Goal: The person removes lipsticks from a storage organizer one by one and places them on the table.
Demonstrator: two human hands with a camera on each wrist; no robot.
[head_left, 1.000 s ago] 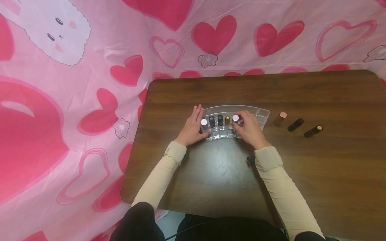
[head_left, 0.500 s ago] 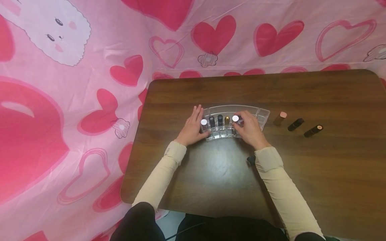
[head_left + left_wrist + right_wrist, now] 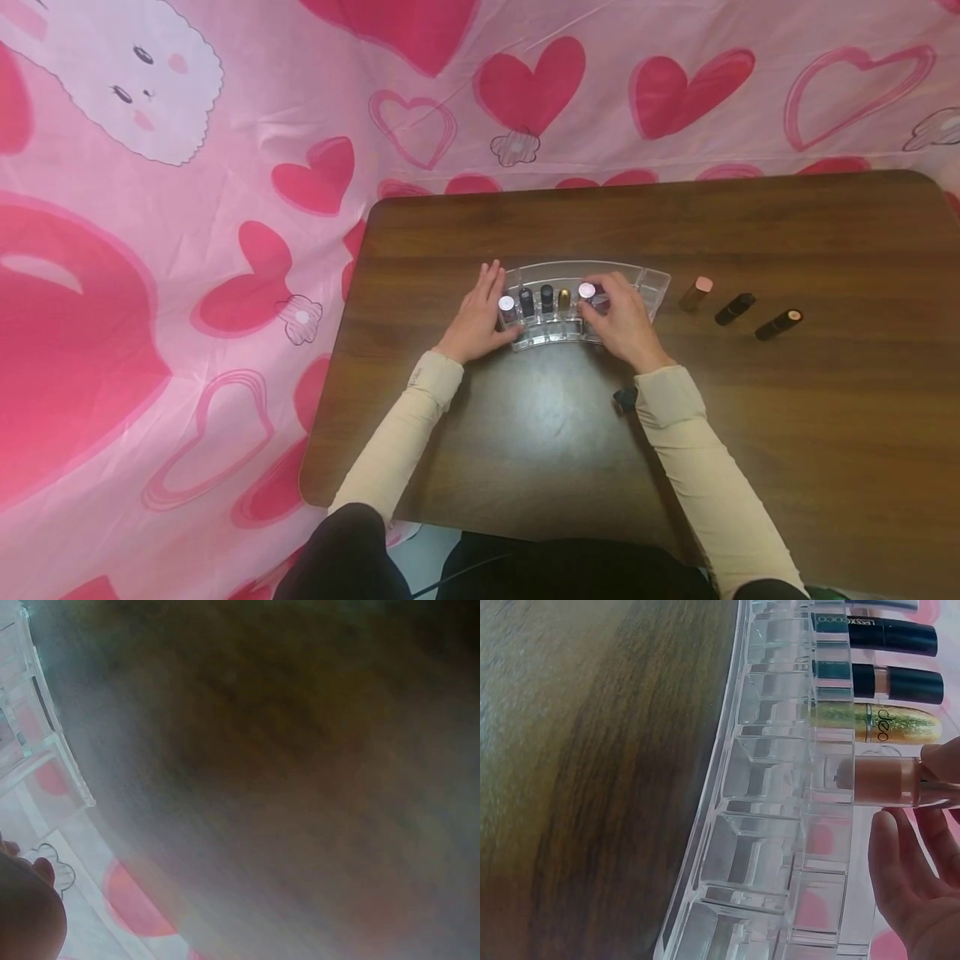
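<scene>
Lettering, only partly legible
Pale capitals on the black lipstick tube seem to read LESSX, with COCO beside them behind the wall of the clear holder; dark letters across the gold glittery tube look like "deo"; a mark on the left sleeve is too small to read

That round-cornered brown wood-grain table carries a curved clear plastic organiser; to its right sit a pink-topped brownish tube, a black tube and a pale-ended black tube; in front, a partly hidden black object.
</scene>
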